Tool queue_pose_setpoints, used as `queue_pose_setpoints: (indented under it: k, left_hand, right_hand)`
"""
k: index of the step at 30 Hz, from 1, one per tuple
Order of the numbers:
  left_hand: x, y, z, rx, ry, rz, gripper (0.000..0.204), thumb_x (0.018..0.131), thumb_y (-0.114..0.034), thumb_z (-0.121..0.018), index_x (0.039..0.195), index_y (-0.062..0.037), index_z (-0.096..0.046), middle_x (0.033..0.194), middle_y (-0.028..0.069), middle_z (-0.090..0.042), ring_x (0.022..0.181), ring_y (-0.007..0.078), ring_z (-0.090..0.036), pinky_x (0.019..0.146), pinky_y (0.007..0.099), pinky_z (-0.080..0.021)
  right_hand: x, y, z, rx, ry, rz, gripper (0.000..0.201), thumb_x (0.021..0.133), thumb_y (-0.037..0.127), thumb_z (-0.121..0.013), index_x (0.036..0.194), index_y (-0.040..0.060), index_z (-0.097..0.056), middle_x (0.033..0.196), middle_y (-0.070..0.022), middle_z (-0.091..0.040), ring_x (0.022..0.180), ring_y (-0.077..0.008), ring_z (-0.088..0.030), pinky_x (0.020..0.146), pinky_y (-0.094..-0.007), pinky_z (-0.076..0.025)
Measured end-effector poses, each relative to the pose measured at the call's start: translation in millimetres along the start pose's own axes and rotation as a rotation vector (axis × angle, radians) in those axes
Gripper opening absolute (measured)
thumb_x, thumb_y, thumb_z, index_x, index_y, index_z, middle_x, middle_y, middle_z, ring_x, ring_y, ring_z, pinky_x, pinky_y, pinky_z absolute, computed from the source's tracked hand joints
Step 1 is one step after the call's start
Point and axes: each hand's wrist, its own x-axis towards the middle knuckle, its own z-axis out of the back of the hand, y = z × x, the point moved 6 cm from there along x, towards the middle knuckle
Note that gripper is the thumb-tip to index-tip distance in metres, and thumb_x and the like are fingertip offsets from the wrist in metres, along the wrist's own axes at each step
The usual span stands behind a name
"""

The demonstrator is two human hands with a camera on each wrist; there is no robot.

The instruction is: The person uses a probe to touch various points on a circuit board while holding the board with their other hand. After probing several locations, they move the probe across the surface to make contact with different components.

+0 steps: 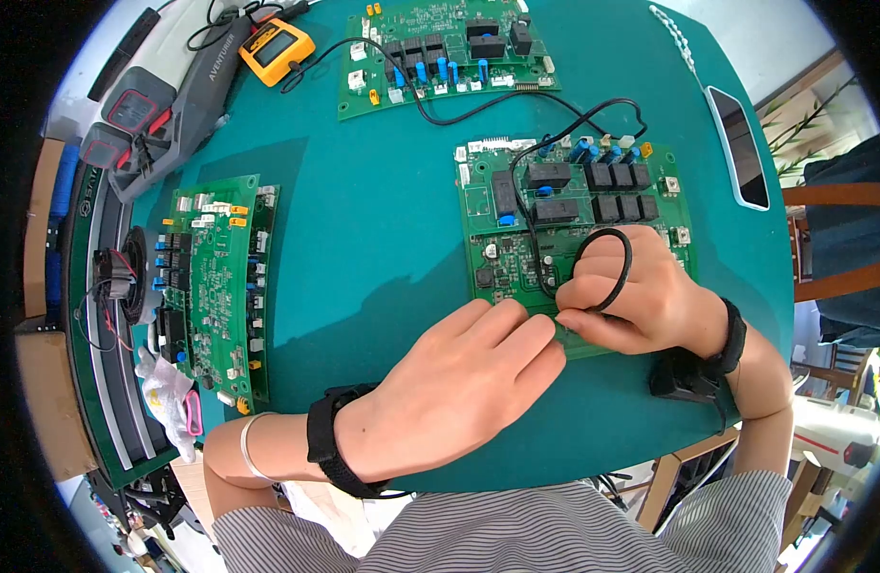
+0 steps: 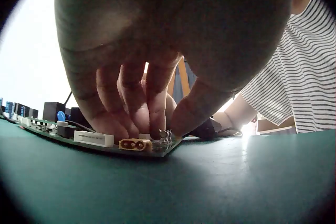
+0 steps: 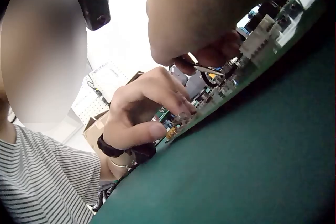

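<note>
A green circuit board (image 1: 475,212) with black relays and blue capacitors lies in front of the person. The right hand (image 1: 631,296), over the board's near right part, pinches a black-cabled probe; its cable (image 1: 628,260) loops up above the knuckles. In the right wrist view a thin metal tip (image 3: 211,70) shows below the curled fingers, close over small components. At the board's near left corner the left hand (image 1: 469,372) holds the edge, fingers bent down onto it. A yellow connector (image 2: 135,144) sits by those fingertips in the left wrist view; the board's near edge is partly hidden.
An orange handheld meter (image 1: 276,50) stands at the far left, its black cable running across the mat. Two similar boards lie at the back (image 1: 440,86) and left (image 1: 211,286). A phone (image 1: 736,148) rests at right, a black block (image 1: 682,374) by the right wrist.
</note>
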Motion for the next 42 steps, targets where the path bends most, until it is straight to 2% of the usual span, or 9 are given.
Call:
queue_pose_setpoints:
  k: [23, 29, 31, 42]
  left_hand:
    - [0.2, 0.4, 0.5, -0.011, -0.003, 0.000, 0.035, 0.069, -0.002, -0.074, 0.103, 0.0000, -0.067, 0.092, 0.0084, -0.054, 0.084, 0.0266, -0.057, 0.069, 0.0379, -0.049]
    - [0.5, 0.3, 0.4, -0.015, -0.005, 0.000, 0.035, 0.069, -0.002, -0.074, 0.103, 0.0002, -0.067, 0.093, 0.0085, -0.054, 0.085, 0.0266, -0.057, 0.069, 0.0378, -0.049]
    - [0.8, 0.8, -0.2, -0.013, 0.019, 0.008, 0.034, 0.069, -0.002, -0.074, 0.103, 0.0003, -0.067, 0.093, 0.0084, -0.054, 0.084, 0.0266, -0.057, 0.069, 0.0379, -0.049]
    - [0.8, 0.9, 0.1, -0.022, -0.002, 0.000, 0.036, 0.069, -0.002, -0.073, 0.103, 0.0003, -0.068, 0.093, 0.0082, -0.054, 0.084, 0.0264, -0.056, 0.068, 0.0381, -0.048]
  right_hand:
    - [0.5, 1.1, 0.3, 0.000, -0.021, 0.012, 0.015, 0.083, 0.013, -0.078, 0.084, 0.0053, -0.065, 0.070, -0.0061, -0.060, 0.061, -0.0266, -0.059, 0.054, -0.0381, -0.047]
    - [0.2, 0.0, -0.1, 0.005, -0.009, -0.006, 0.015, 0.083, 0.013, -0.078, 0.085, 0.0055, -0.065, 0.071, -0.0065, -0.060, 0.061, -0.0272, -0.059, 0.054, -0.0388, -0.046]
    - [-1.3, -4.7, -0.9, 0.021, -0.011, -0.072, 0.015, 0.082, 0.013, -0.078, 0.086, 0.0057, -0.065, 0.071, -0.0068, -0.060, 0.061, -0.0274, -0.059, 0.054, -0.0392, -0.046]
    - [-0.1, -0.9, -0.8, -0.016, -0.009, -0.015, 0.015, 0.083, 0.013, -0.077, 0.085, 0.0063, -0.065, 0.072, -0.0059, -0.060, 0.062, -0.0269, -0.059, 0.054, -0.0387, -0.046]
